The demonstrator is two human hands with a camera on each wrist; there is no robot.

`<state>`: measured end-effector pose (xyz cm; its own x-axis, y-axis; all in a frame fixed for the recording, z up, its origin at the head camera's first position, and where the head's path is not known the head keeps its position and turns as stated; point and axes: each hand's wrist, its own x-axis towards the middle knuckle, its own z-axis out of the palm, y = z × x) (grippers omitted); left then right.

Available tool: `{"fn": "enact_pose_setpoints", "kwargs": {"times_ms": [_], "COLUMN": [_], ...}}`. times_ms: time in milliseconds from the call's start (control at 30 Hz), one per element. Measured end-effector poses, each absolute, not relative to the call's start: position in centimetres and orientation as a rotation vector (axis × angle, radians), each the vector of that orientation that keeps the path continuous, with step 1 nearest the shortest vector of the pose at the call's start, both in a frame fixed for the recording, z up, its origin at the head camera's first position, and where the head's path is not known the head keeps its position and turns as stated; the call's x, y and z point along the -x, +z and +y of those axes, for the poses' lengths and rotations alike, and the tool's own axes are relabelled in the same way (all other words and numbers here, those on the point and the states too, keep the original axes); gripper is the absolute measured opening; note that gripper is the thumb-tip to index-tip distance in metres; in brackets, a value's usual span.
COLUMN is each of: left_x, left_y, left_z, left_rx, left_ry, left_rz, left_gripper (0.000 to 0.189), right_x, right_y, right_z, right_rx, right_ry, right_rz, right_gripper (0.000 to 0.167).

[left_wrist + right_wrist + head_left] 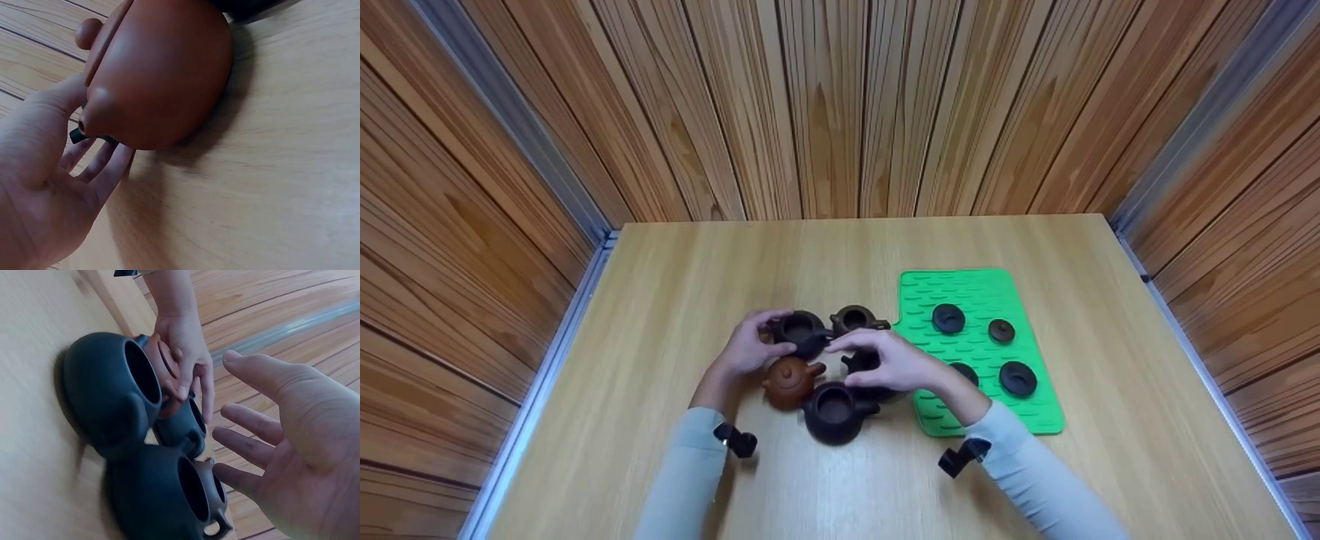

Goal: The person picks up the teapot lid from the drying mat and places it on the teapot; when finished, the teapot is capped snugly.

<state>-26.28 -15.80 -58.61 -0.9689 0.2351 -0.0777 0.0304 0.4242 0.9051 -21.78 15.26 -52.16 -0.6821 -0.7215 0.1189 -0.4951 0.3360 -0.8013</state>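
My left hand (pixel 746 346) holds a dark lidless teapot (pixel 810 348) at the back left, thumb near its rim and fingers behind. Just in front sits a reddish-brown teapot (pixel 789 384) with its lid on; it fills much of the left wrist view. Over another dark teapot (pixel 859 361), partly hidden by it, hovers my right hand (pixel 896 364). Its fingers are spread and hold nothing, as the right wrist view shows. A dark open teapot (pixel 834 430) stands nearest me, and a smaller dark-brown one (pixel 853 308) at the back.
On the right lies a green textured mat (pixel 1031 418). Several round lids rest on it: a dark one (pixel 948 319), a small brown one (pixel 1001 331), another dark one (pixel 1018 379) and one partly covered by my right arm (pixel 966 371). Wooden panels (pixel 825 112) border the table (pixel 720 262).
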Motion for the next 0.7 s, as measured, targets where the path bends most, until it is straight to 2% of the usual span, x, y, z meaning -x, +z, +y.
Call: {"fn": "enact_pose_setpoints", "kwargs": {"times_ms": [700], "left_x": [27.3], "left_y": [-57.0], "left_z": [-15.7], "left_rx": [-0.210], "left_ry": [1.530], "left_rz": [2.368], "left_gripper": [0.059], "right_x": [23.1], "right_y": [-50.8], "right_z": [22.5], "right_rx": [0.907], "right_ry": [-1.318], "right_rz": [2.451], "right_gripper": [0.048]}}
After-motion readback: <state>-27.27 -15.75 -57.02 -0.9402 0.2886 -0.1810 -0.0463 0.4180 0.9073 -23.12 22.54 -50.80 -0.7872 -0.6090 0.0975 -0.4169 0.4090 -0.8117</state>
